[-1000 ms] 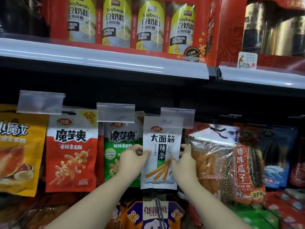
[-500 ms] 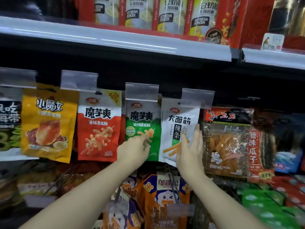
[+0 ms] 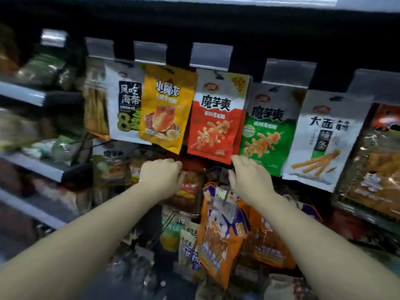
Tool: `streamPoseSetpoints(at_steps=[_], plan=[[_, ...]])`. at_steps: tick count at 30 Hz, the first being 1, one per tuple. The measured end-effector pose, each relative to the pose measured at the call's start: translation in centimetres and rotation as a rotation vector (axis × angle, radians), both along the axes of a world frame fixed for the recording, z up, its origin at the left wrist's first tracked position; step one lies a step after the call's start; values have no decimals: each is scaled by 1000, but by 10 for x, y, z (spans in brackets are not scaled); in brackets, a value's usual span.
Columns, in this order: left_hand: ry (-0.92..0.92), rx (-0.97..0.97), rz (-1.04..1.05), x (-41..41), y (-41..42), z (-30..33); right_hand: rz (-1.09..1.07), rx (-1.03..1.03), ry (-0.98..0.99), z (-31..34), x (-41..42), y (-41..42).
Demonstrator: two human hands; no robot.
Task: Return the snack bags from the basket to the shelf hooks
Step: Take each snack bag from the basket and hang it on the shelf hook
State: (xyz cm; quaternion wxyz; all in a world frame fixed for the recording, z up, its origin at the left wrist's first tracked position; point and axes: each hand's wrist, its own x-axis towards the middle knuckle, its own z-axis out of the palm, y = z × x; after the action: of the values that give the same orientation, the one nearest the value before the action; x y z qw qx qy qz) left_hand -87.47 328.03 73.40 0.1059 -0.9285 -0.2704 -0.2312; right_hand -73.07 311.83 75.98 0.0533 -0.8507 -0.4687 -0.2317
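Note:
A row of snack bags hangs on shelf hooks: a white seaweed bag, a yellow bag, a red bag, a green bag and a white spicy-strip bag. My left hand hovers below the yellow and red bags with loosely curled fingers, holding nothing. Just under the red and green bags, my right hand has relaxed fingers and is empty too. The basket is out of view.
Clear price-tag holders cap each hook. An orange and purple bag hangs on a lower hook under my hands. Grey shelves with blurred goods stand at the left. Clear packets hang at the right.
Both hands have let go of the white spicy-strip bag and dropped lower and leftward. The view has swung down and left, so the bag now hangs to the right.

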Motion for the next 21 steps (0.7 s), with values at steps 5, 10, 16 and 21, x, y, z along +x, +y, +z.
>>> streamPoseSetpoints(at_steps=[5,10,16,21], plan=[[95,-75,206,-82,44,-41,240,-96,47,-30,-61,65],[260,-194,375,-163,78,-93,332,-183,133,-78,-120,105],[348,-341,443,-237,119,-182,308,-348,295,-151,-176,143],[491,-473,401,-279,132,-274,272,-499,407,-245,-210,170]])
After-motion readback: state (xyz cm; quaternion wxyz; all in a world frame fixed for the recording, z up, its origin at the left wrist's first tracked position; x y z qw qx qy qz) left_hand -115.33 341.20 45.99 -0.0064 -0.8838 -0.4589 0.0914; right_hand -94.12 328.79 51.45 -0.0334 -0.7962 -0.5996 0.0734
